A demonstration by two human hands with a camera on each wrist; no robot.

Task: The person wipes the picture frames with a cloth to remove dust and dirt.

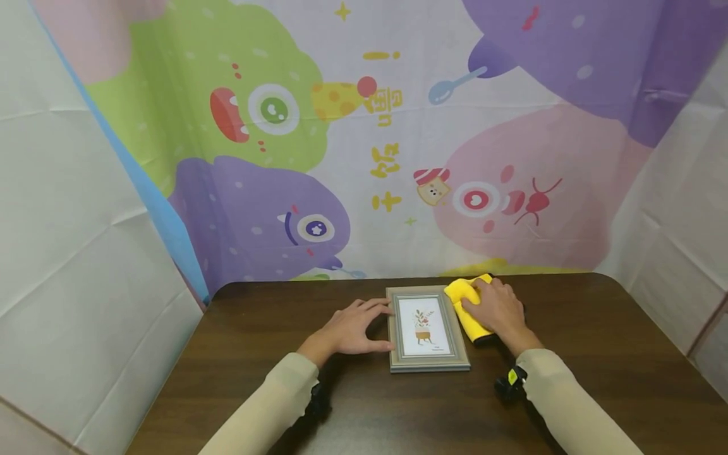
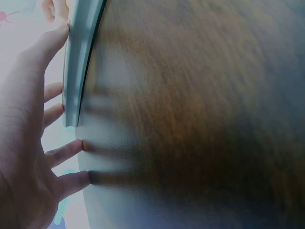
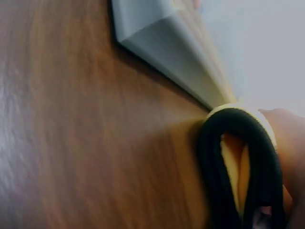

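Observation:
A picture frame with a grey-beige border lies face up on the table, holding a print of a potted plant. My left hand is spread along its left side. In the left wrist view, the thumb and two fingertips touch the frame's edge, while two other fingertips rest on the tabletop. My right hand grips a folded yellow cloth with dark trim against the frame's right side. The right wrist view shows the cloth's black edging beside a frame corner.
The dark brown wooden table has its far edge just beyond the frame. Behind it hangs a cloth backdrop with cartoon figures. Pale walls stand at both sides.

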